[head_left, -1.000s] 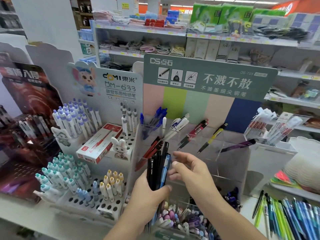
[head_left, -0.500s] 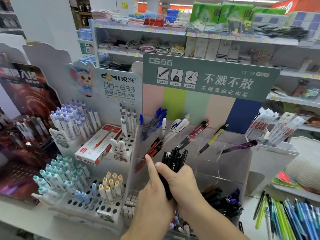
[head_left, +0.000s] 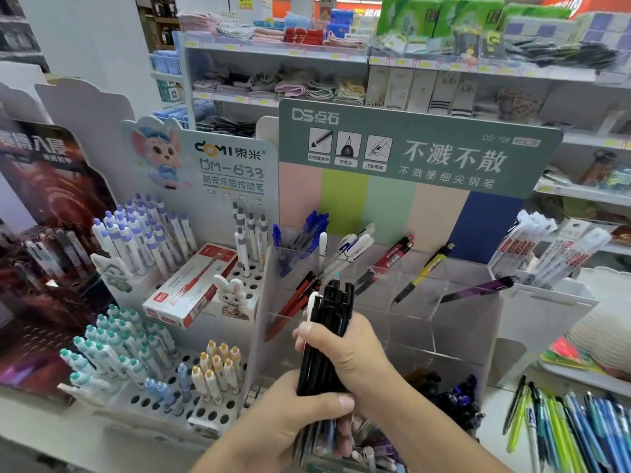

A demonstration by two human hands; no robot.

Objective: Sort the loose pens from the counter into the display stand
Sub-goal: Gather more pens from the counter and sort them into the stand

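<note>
A bundle of black pens [head_left: 333,312] stands upright in front of the clear acrylic display stand [head_left: 454,322]. My right hand [head_left: 355,353] grips the bundle around its middle. My left hand [head_left: 293,414] holds the bundle's lower end, thumb across it. The pen tops reach the stand's middle row of compartments. Single pens lean in the stand's upper compartments: a red one [head_left: 384,264], a yellow-and-black one [head_left: 421,276] and a purple one [head_left: 478,290]. Dark pens [head_left: 450,397] fill a bottom compartment.
A white peg stand [head_left: 164,401] with teal, purple and yellow pens and a red-and-white pen box [head_left: 191,285] is at the left. Loose green and blue pens [head_left: 573,428] lie on the counter at the right. Store shelves [head_left: 280,52] stand behind.
My right hand closed around the pen bundle and both hands raised it toward the stand. The pens are gathered tighter and more upright than before.
</note>
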